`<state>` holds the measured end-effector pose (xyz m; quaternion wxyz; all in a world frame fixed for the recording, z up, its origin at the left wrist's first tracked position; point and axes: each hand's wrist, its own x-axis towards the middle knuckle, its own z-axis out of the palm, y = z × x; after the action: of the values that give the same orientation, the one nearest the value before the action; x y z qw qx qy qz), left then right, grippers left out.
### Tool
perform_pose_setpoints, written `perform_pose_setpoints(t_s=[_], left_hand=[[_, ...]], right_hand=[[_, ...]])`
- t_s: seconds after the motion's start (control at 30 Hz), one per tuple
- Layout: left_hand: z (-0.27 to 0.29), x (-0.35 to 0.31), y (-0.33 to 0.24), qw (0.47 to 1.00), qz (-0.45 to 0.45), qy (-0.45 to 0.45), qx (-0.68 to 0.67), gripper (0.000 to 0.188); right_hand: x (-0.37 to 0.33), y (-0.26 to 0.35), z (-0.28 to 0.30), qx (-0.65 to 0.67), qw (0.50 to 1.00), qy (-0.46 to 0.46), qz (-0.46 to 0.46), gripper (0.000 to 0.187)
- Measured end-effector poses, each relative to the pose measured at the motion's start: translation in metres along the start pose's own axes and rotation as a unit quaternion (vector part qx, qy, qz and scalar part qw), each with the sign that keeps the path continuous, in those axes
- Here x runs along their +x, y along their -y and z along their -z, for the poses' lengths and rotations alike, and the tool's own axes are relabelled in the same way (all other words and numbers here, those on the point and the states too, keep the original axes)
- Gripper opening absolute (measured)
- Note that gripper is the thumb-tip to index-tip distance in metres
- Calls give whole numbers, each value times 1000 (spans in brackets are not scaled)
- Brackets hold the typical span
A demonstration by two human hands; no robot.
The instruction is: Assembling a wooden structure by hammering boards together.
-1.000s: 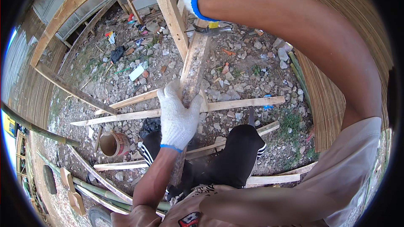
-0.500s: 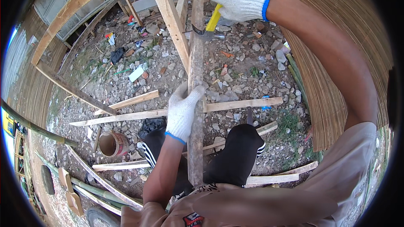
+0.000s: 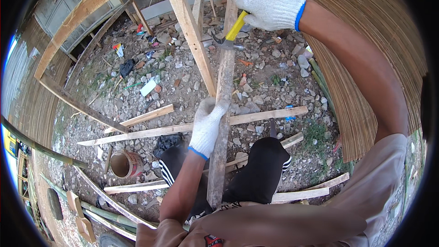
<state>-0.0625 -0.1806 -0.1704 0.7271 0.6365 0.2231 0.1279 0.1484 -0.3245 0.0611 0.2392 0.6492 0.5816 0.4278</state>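
My left hand (image 3: 208, 126), in a white knitted glove with a blue cuff, is closed around a long weathered wooden board (image 3: 221, 144). The board runs away from my body, its near end by my lap and its far end close to my right hand (image 3: 272, 1). That hand wears a matching glove and grips a claw hammer (image 3: 235, 28) with a yellow handle. The dark hammer head lies over the far part of the board; whether it touches cannot be made out. Just left of the board, a slanting light timber post (image 3: 194, 41) reaches down close to my left hand.
Wooden frame pieces (image 3: 61, 34) arch over the left side. Timber strips (image 3: 160, 132) lie across stony, littered ground, near a round bucket (image 3: 125, 163). A woven bamboo panel (image 3: 354, 77) stands at the right. Bamboo poles (image 3: 109, 217) lie lower left.
The board's far end has swung to the right, away from the slanting post. My left hand and the hammer have shifted slightly right, with both hands keeping their grip.
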Motion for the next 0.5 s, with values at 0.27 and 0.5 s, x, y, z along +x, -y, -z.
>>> perform_pose_setpoints(t_s=[0.27, 0.5], left_hand=[[-17, 10, -12, 995, -88, -25, 38, 50], [-8, 10, -34, 989, -141, -15, 44, 51]], right_hand=[[29, 2, 17, -70, 994, 89, 1, 23], [27, 2, 13, -32, 993, 115, -19, 23]])
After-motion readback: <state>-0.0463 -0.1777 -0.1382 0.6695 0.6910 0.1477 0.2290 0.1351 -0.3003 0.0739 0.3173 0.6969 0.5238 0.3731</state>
